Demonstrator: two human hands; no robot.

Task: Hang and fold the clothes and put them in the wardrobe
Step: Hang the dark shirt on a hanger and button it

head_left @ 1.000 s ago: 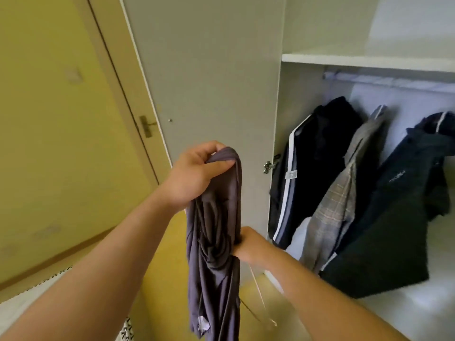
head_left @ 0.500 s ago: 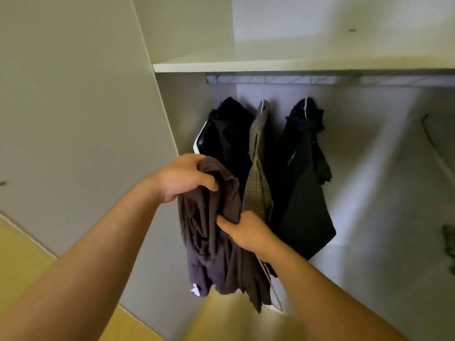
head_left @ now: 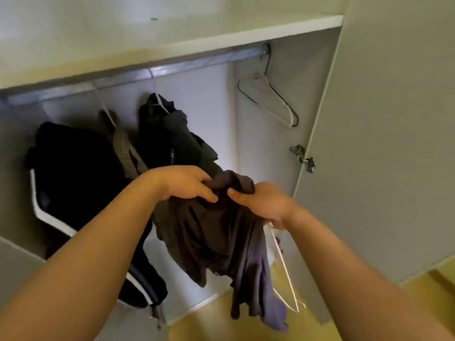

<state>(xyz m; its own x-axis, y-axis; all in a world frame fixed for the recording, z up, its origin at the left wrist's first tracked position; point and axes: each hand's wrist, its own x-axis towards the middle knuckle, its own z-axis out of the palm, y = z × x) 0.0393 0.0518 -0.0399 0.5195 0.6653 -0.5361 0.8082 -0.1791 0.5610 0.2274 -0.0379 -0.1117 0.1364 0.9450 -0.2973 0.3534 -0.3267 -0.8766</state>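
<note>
Both hands grip a bunched grey-purple garment in front of the open wardrobe: the left hand clutches its top from one side, the right hand pinches it from the other, and a thin white hanger dangles below that palm (its hold is hidden). Behind them, dark clothes hang on the rail, with an empty hanger at its right end.
</note>
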